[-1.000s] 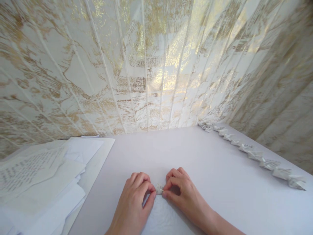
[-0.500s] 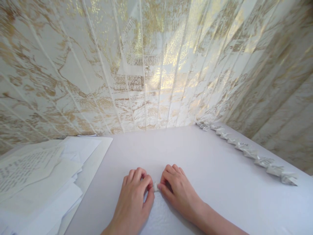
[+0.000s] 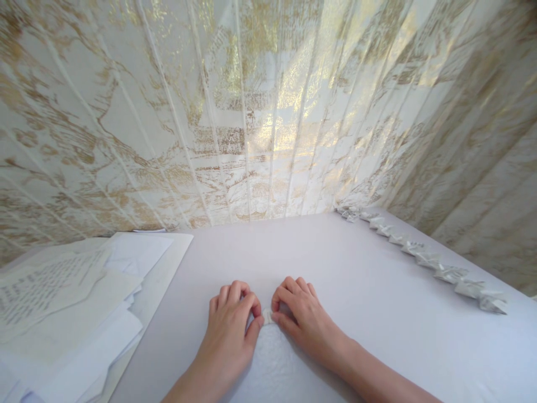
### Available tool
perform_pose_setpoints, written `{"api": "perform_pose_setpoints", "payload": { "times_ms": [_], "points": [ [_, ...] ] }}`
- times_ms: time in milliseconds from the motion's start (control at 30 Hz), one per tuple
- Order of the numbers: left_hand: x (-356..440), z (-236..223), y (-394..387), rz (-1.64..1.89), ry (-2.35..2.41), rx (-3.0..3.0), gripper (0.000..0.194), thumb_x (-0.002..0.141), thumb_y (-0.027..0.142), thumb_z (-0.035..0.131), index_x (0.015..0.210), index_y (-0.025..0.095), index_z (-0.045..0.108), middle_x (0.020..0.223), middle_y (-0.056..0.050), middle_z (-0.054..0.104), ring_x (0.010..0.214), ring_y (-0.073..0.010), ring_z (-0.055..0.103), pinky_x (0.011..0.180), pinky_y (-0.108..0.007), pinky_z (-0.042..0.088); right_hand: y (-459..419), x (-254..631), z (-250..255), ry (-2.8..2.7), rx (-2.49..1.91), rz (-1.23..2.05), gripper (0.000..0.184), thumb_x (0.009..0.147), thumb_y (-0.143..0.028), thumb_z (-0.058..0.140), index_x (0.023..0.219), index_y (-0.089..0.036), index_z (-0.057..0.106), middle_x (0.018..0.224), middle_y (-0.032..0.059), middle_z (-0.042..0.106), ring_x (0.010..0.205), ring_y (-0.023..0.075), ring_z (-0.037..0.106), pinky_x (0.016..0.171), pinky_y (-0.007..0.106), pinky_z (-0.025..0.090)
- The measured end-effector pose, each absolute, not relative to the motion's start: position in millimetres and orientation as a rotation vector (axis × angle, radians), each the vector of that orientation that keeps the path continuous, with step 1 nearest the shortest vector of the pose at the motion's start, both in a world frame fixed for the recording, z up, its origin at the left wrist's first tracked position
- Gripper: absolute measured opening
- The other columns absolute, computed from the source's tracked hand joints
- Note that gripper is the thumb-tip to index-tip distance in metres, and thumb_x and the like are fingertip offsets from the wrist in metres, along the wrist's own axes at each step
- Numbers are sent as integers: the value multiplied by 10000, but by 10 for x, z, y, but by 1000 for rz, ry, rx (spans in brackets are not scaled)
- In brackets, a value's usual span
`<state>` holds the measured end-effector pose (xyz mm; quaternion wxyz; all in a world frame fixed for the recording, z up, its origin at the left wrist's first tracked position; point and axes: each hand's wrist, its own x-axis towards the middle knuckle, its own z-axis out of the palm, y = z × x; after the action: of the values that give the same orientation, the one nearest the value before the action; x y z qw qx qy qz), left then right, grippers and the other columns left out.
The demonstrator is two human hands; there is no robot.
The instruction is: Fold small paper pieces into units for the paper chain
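Both hands meet low in the middle of the view, over the white table. Between their fingertips is a small white strip of folded paper. My left hand pinches its left end with thumb and index finger, the other fingers curled. At its right end, my right hand has thumb and index finger closed in a pinch. Just below the strip, a wrinkled white surface shows between the wrists; I cannot tell whether it joins the strip.
Loose white papers, some with handwriting, lie heaped on the left of the table. Along the right edge runs a row of several small folded paper pieces. A gold-patterned curtain hangs behind the table.
Both hands have shifted slightly upward in the view, and the fingertips are a little farther apart. Slightly more of the white strip shows between them.
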<state>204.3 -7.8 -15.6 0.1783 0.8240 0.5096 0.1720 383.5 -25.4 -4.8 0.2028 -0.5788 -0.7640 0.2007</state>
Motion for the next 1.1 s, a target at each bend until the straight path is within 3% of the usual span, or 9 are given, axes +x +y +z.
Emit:
{"api": "perform_pose_setpoints", "payload": {
  "times_ms": [300,700,1100],
  "points": [
    [2074,-99,-27,432,1469,2301,114,785,128,546,764,220,611,1013,-34,574,1010,-247,496,857,-414,346,-229,3811,-34,-2032,-1515,701,304,742,58,575,886,-209,589,898,-12,585,908,181,497,837,321,347],
    [1939,-43,34,424,1385,2298,139,812,191,553,765,262,664,983,-23,597,1014,-264,495,858,-432,342,-202,3778,28,-2025,-1478,867,325,784,35,584,823,-255,725,885,-17,629,901,186,493,885,343,368],
    [1960,-96,-2,455,1429,2345,139,783,143,558,742,253,631,986,-9,597,1016,-259,494,846,-419,324,-195,3727,-12,-2036,-1502,743,254,749,29,597,842,-206,621,819,-25,588,864,178,491,808,319,354]
  ]
}}
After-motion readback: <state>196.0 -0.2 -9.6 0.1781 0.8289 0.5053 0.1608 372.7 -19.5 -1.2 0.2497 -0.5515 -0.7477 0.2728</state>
